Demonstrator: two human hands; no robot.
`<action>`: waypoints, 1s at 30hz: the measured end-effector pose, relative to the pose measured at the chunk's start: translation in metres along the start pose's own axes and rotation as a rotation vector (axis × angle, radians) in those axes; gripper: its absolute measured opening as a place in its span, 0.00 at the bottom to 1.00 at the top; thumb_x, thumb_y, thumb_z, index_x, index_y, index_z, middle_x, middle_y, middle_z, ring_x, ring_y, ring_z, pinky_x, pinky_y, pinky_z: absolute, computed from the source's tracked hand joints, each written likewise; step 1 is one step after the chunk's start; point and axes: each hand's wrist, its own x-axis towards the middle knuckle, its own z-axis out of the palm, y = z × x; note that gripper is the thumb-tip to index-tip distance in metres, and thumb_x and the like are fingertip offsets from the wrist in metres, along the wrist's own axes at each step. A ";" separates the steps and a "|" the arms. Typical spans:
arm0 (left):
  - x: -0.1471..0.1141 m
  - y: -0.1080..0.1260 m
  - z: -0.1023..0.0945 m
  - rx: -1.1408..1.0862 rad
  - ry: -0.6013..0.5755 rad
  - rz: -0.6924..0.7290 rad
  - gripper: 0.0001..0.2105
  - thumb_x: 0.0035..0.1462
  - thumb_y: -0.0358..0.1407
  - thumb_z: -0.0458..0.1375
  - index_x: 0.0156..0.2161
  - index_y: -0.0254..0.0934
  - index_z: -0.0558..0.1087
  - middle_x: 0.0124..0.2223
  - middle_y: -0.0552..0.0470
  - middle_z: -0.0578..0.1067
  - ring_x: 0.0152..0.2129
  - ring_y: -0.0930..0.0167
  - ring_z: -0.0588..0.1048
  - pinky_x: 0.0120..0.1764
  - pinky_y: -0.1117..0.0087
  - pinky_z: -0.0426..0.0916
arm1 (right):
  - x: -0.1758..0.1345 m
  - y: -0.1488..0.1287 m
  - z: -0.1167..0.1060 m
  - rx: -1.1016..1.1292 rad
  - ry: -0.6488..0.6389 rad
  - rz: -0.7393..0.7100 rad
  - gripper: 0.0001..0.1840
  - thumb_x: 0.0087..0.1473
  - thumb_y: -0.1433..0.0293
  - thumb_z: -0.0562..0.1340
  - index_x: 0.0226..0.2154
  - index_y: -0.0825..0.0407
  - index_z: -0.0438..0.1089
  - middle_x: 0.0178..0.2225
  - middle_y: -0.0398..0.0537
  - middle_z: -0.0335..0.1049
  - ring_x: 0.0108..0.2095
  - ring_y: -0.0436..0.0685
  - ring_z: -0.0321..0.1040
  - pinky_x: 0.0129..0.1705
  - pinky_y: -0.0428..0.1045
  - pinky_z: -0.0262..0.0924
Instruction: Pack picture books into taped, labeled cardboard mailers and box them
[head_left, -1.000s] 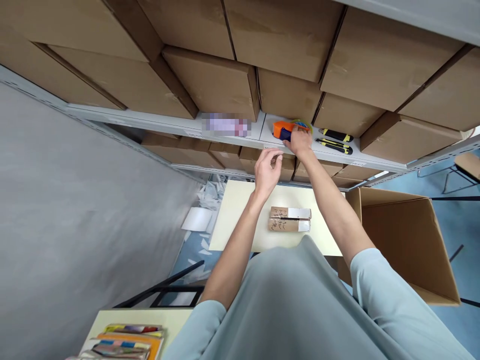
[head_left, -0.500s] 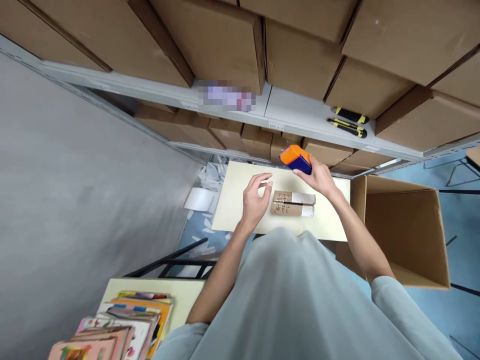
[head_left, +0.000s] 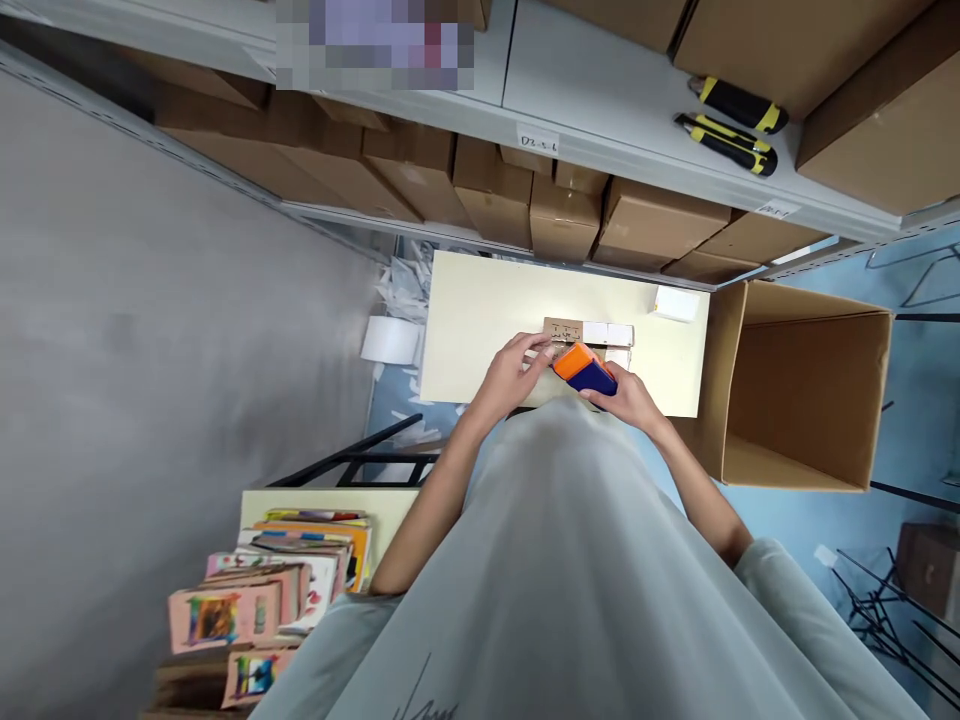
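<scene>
In my right hand (head_left: 628, 400) is a small orange and dark-blue box (head_left: 586, 372), tilted and gripped at its right end. It is held over a brown cardboard box (head_left: 562, 328) with handwriting and white labels, which lies on the pale table (head_left: 487, 300). The held box and my hands hide part of the cardboard one. My left hand (head_left: 517, 370) is at the left end of the cardboard box, fingers bent and apart; contact with either box cannot be made out.
A small white box (head_left: 675, 303) sits at the table's back right. Right of the table stands a large open carton (head_left: 806, 390). Two box cutters (head_left: 731, 125) lie on the shelf (head_left: 600, 85) above. Books (head_left: 300, 570) are stacked at lower left, beside a grey wall (head_left: 150, 350).
My right hand has brought the orange and dark-blue box down and toward me, over the cardboard box. My left hand has come nearer to it. The view has tilted downward.
</scene>
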 end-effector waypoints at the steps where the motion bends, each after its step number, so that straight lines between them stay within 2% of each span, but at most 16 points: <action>1: -0.001 0.002 -0.002 0.001 -0.046 0.011 0.18 0.73 0.48 0.58 0.56 0.40 0.81 0.55 0.43 0.81 0.49 0.63 0.81 0.47 0.64 0.78 | -0.003 -0.003 0.000 -0.008 0.004 0.007 0.34 0.55 0.40 0.70 0.49 0.49 0.75 0.40 0.47 0.80 0.38 0.62 0.76 0.41 0.54 0.67; 3: -0.004 0.007 -0.005 -0.002 -0.106 0.042 0.18 0.71 0.49 0.59 0.56 0.40 0.82 0.53 0.44 0.81 0.46 0.64 0.81 0.45 0.65 0.77 | -0.008 -0.007 -0.002 -0.027 0.011 0.014 0.35 0.54 0.39 0.71 0.50 0.49 0.75 0.40 0.47 0.80 0.38 0.62 0.75 0.41 0.53 0.67; 6: -0.007 0.015 -0.008 -0.028 -0.132 0.052 0.19 0.71 0.49 0.60 0.56 0.40 0.82 0.52 0.44 0.82 0.43 0.66 0.80 0.43 0.66 0.75 | -0.013 -0.010 -0.004 -0.058 0.009 0.005 0.34 0.55 0.39 0.71 0.50 0.48 0.74 0.39 0.46 0.79 0.36 0.62 0.74 0.39 0.53 0.66; 14: -0.014 0.029 -0.015 -0.155 -0.158 0.003 0.21 0.71 0.55 0.59 0.48 0.39 0.84 0.53 0.43 0.84 0.49 0.62 0.81 0.47 0.64 0.74 | -0.023 -0.019 -0.013 -0.209 -0.026 -0.071 0.31 0.58 0.40 0.70 0.51 0.46 0.73 0.40 0.48 0.79 0.37 0.65 0.77 0.38 0.54 0.67; 22: -0.020 0.031 -0.020 -0.134 -0.130 -0.023 0.19 0.68 0.53 0.63 0.47 0.40 0.84 0.49 0.45 0.85 0.41 0.66 0.80 0.44 0.65 0.72 | -0.028 -0.025 -0.014 -0.313 -0.073 -0.088 0.30 0.59 0.44 0.72 0.53 0.46 0.72 0.44 0.51 0.80 0.41 0.67 0.79 0.42 0.55 0.69; 30: -0.021 0.022 -0.017 -0.119 -0.089 -0.075 0.23 0.65 0.60 0.64 0.44 0.40 0.82 0.44 0.47 0.83 0.37 0.66 0.77 0.43 0.65 0.73 | -0.025 -0.027 -0.017 -0.301 -0.099 -0.065 0.30 0.58 0.43 0.72 0.52 0.45 0.73 0.43 0.52 0.81 0.41 0.69 0.79 0.43 0.57 0.69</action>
